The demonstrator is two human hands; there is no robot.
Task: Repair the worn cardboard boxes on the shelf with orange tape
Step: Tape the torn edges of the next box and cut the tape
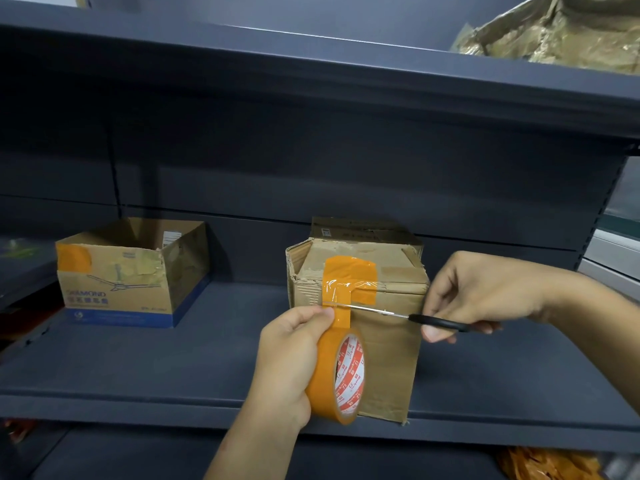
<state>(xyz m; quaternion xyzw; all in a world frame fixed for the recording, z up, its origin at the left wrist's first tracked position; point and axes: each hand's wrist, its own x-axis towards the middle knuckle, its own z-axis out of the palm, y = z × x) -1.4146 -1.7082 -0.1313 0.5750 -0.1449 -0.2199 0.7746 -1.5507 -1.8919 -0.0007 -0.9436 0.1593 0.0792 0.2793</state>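
Observation:
A worn brown cardboard box (388, 344) stands at the front of the dark shelf (138, 368), with orange tape patches (349, 275) over its torn top-left corner. My left hand (287, 362) grips a roll of orange tape (341, 372) in front of the box, and a strip runs from the roll up to the box's front face. My right hand (481, 292) holds black-handled scissors (426, 318), whose blades reach left across the taut strip just above the roll. A second open box (128, 275), printed with a ceiling fan, sits at the left with an orange patch on its corner.
An upper shelf board (311, 64) hangs overhead, carrying a crumpled brown-wrapped bundle (554, 32) at the right. Orange material (547, 465) lies on the lower shelf at bottom right. Bare shelf surface lies between the two boxes.

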